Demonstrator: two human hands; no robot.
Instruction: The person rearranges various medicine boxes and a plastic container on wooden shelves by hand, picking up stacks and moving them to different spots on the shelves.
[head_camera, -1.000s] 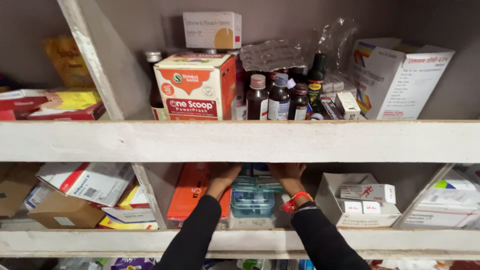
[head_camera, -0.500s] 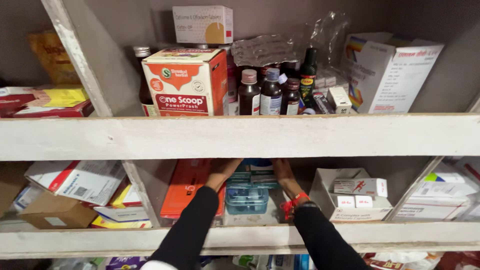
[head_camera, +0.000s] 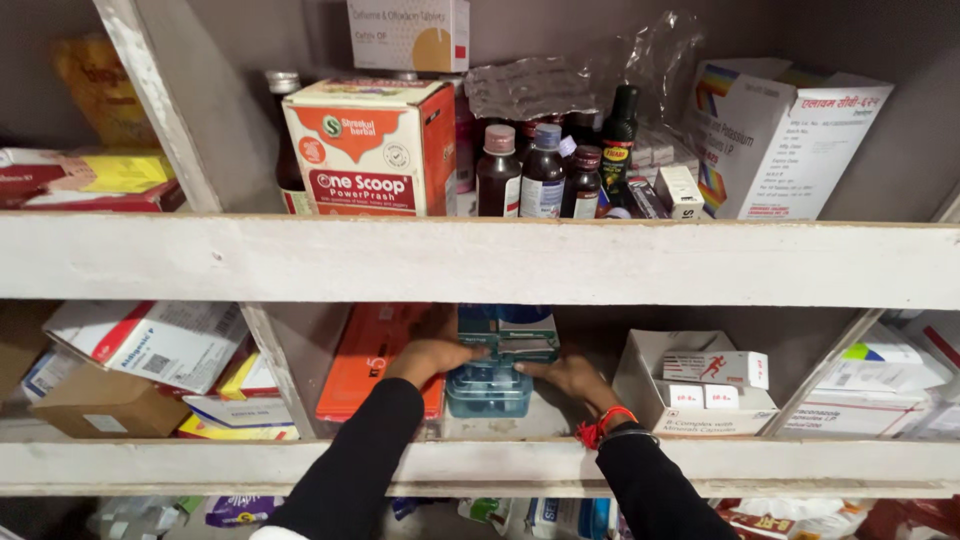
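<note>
Shelf (head_camera: 480, 262): white, worn, crowded with cartons.
Left hand (head_camera: 432, 356): grasping teal packs (head_camera: 505, 338).
Right hand (head_camera: 572, 378): fingers pressing the same packs.

I am facing a pharmacy's stock shelves (head_camera: 480, 262). Syrup bottles (head_camera: 545, 172) crowd the upper middle of the frame, and medicine cartons (head_camera: 775, 135) fill the compartments at every side.
</note>
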